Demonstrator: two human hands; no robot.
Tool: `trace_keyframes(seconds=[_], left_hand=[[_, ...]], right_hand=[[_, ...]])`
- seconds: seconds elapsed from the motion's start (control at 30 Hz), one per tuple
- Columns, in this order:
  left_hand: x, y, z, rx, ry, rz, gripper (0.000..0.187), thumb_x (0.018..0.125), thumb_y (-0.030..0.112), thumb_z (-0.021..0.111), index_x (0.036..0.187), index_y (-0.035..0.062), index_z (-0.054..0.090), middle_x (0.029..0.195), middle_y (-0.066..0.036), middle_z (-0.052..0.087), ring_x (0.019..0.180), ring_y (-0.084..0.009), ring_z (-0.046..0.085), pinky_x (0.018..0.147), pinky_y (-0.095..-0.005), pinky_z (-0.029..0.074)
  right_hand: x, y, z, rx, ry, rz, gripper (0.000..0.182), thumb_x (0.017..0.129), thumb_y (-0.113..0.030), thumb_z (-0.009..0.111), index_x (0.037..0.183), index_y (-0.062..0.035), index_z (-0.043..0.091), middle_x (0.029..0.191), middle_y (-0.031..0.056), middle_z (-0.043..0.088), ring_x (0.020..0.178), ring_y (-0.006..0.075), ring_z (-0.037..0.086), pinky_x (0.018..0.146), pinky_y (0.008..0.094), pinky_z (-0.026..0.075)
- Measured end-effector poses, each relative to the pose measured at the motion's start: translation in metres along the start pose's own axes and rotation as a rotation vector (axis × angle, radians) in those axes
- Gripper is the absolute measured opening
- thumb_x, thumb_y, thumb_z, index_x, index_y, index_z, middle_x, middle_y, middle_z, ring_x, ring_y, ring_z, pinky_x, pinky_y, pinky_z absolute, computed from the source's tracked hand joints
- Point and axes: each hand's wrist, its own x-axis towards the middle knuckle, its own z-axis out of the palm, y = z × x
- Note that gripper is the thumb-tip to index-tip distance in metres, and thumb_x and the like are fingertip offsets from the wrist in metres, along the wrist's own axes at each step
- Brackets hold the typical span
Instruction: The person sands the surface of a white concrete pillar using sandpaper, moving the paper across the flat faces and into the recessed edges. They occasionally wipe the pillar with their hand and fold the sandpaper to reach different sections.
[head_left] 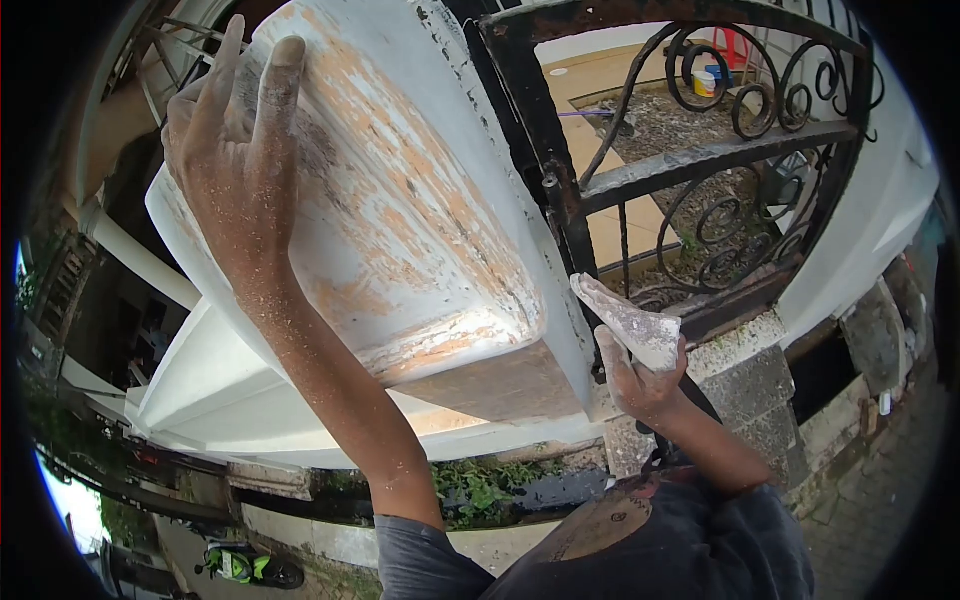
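Note:
My left hand (235, 165), coated in pale dust, reaches to the upper part of a white painted pillar-like block (400, 215). Two fingers stretch out apart, while the others are bent and partly hidden at the block's edge. Orange-tan patches and scuffed white paint cover the block's face. Lower down to the right, my right hand (640, 390) grips a whitish, dust-covered wedge-shaped piece (640, 325), whose exact kind I cannot make out. That piece is held apart from the block, in front of the gate.
A black wrought-iron gate (700, 165) with scrolls stands right of the block. Behind it are a yellow-and-white bucket (705, 83) and a red plastic item (735, 45). Below lie green plants (490, 490) in a ditch and stone slabs (745, 385). A green motorbike (240, 565) stands lower left.

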Motion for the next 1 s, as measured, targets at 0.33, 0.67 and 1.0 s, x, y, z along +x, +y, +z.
trace_keyframes(seconds=[0.33, 0.67, 1.0], left_hand=[[0.001, -0.017, 0.003, 0.003, 0.032, 0.034, 0.052, 0.073, 0.059, 0.064, 0.110, 0.0209, 0.066, 0.105, -0.010, 0.059, 0.105, -0.0250, 0.056, 0.093, -0.0477, 0.042], [-0.002, 0.000, 0.001, -0.024, 0.059, -0.027, 0.055, 0.073, 0.060, 0.064, 0.108, 0.0185, 0.067, 0.105, -0.010, 0.060, 0.103, -0.0255, 0.057, 0.090, -0.0451, 0.044], [0.001, 0.013, -0.002, 0.060, -0.059, -0.018, 0.044, 0.080, 0.040, 0.060, 0.107, 0.0047, 0.062, 0.102, -0.015, 0.058, 0.102, -0.0273, 0.054, 0.092, -0.0407, 0.039]], right_hand=[[-0.002, -0.008, 0.022, 0.491, 0.188, 0.510, 0.022, 0.086, -0.002, 0.057, 0.106, 0.0047, 0.062, 0.103, 0.0141, 0.065, 0.092, 0.0179, 0.062, 0.083, 0.0302, 0.046], [-0.020, 0.014, -0.002, 0.511, 0.041, 0.776, 0.019, 0.088, -0.008, 0.056, 0.098, 0.0053, 0.064, 0.091, 0.0114, 0.068, 0.084, 0.0140, 0.062, 0.076, 0.0278, 0.047], [-0.318, 0.117, -0.187, -0.788, -0.064, 0.851, 0.021, 0.083, -0.013, 0.058, 0.083, 0.0081, 0.060, 0.076, 0.0262, 0.059, 0.072, 0.0430, 0.057, 0.064, 0.0453, 0.043]])
